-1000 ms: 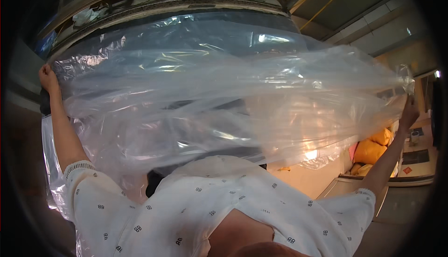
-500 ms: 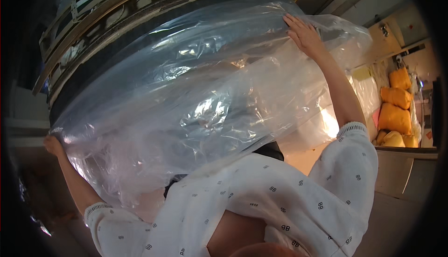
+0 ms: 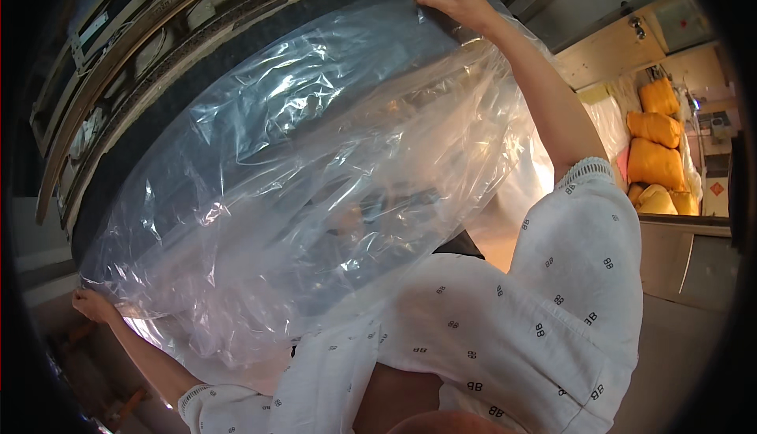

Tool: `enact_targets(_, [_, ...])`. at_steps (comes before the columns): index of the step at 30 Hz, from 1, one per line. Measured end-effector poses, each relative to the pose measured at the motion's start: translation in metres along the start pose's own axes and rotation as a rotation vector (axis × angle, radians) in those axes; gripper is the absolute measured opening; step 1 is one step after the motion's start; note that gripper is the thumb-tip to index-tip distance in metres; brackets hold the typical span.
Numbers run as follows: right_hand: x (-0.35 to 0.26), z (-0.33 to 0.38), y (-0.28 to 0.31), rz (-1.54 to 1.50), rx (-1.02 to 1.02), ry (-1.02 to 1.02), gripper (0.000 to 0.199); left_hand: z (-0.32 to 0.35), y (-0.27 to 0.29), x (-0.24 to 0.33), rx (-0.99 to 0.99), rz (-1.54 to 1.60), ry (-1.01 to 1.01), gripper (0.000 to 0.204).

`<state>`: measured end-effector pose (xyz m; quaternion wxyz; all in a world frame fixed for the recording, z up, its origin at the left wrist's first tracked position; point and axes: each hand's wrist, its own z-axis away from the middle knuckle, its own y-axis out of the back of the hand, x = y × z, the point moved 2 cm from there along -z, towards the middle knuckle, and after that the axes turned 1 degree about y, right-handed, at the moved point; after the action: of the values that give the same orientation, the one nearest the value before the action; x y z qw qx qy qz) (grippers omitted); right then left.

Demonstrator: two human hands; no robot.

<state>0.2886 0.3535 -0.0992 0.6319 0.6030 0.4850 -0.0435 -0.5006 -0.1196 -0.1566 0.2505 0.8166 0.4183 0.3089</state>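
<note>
Overhead, a corner of a large clear plastic sheet [image 3: 315, 189] is pinched in the closed right hand [image 3: 453, 0], while its opposite corner is gripped low down by the closed left hand [image 3: 95, 305], so it is stretched slantwise before the body. It is judged light, limp, slippery and easily torn, best held at its edges. Dark shelving [image 3: 142, 48] behind is blurred by its folds, and orange sacks [image 3: 658, 150] at right are only partly seen.
</note>
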Motion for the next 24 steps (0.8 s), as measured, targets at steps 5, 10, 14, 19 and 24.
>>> enact_targets(5, [0.005,-0.024,-0.035,0.165,0.213,0.046,0.022,-0.024,0.015,-0.063,-0.058,0.177,-0.021,0.036])
enact_targets(10, [-0.004,-0.016,-0.020,0.266,0.206,0.036,0.019,-0.002,0.057,-0.048,-0.376,1.044,0.304,0.036])
enact_targets(14, [-0.023,-0.023,-0.031,0.163,0.259,0.122,0.016,-0.013,0.112,-0.121,-0.335,0.642,0.223,0.040])
enact_targets(19, [0.007,-0.056,-0.027,-0.080,-0.065,0.089,0.007,0.000,0.129,-0.133,-0.492,0.793,0.373,0.035])
enact_targets(24, [-0.004,-0.084,0.079,-0.355,0.394,0.179,0.028,-0.038,0.113,-0.020,-0.440,1.334,0.618,0.021])
